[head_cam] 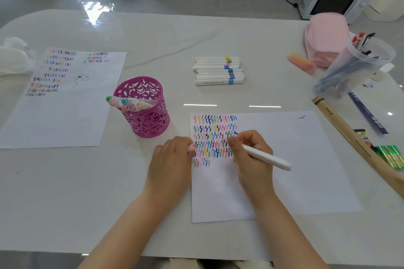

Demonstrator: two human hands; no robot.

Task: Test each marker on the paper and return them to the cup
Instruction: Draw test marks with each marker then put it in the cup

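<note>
Currently R hand (251, 153) grips white marker (269, 158), tip on paper (295, 170) amid coloured squiggles; L hand (172, 157) pinches small cap (192, 147) at paper's left edge; pink cup (144, 116) w/ markers stands near, up-left.

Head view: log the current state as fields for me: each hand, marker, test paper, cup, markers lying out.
right hand: grips a white marker, tip down on the test paper among the squiggle rows
left hand: rests at the paper's left edge, pinching a small pink-tipped piece, likely the cap
test paper: several rows of coloured squiggles, last row short
cup: pink, upright, left of the paper, capped markers leaning inside
loose markers: lying side by side beyond the paper
</note>
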